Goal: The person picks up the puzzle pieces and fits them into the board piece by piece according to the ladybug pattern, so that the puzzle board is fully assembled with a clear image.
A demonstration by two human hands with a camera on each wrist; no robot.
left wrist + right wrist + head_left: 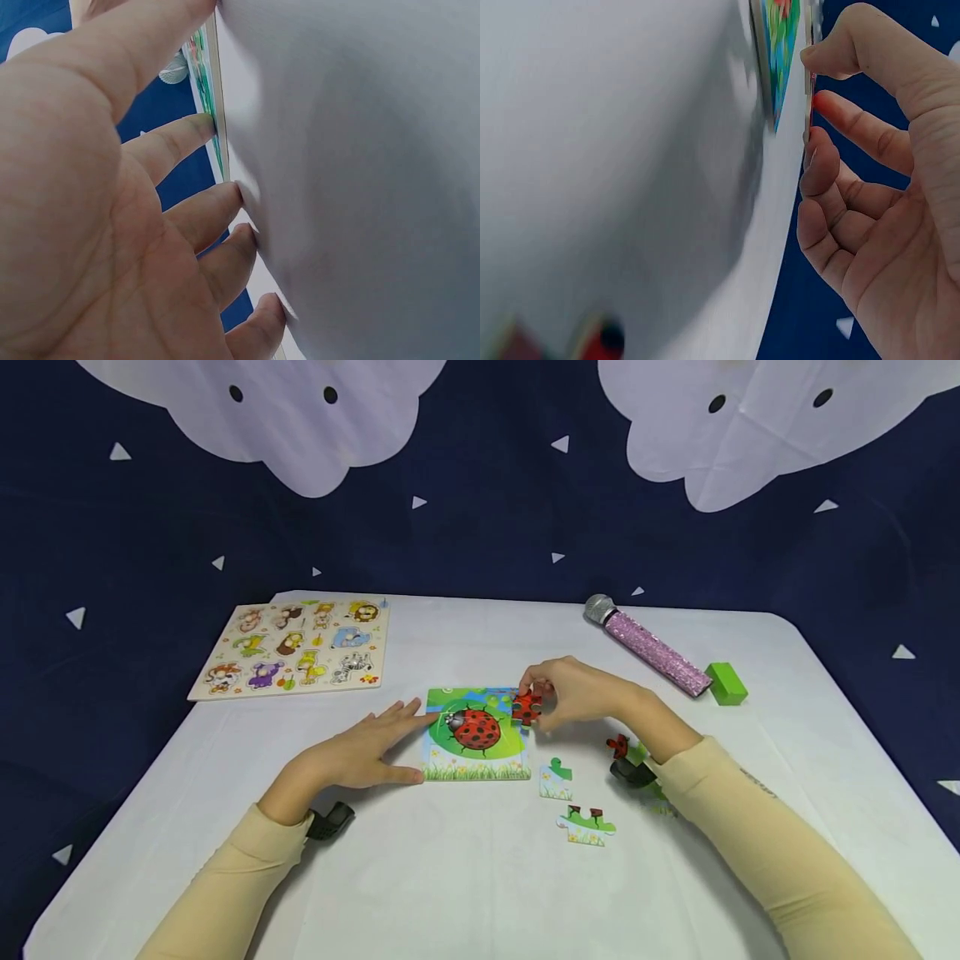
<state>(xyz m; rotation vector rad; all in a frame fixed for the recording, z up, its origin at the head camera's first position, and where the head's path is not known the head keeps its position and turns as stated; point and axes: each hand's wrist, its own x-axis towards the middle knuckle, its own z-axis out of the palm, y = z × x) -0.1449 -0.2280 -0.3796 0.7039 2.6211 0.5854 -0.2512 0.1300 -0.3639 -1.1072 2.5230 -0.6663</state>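
Seeing blurry sleeve print (pixel 757 782), a white counter (pixel 450 885) and cloud cloth (pixel 487 535), we spot right fingers (pixel 866 136) pinching a red piece (pixel 527 707), left fingers (pixel 208 214) spread.

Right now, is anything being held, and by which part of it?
Yes: the right hand holds a red, black-spotted puzzle piece by its edge, though the exact contact is partly hidden. The left hand grips nothing.

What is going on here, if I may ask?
A person's right hand pinches a red, black-spotted jigsaw piece over the upper right of a ladybug puzzle. The left hand is spread at the puzzle's left edge. Two grass-printed jigsaw pieces lie loose to its lower right, and more pieces are partly hidden by the right wrist.
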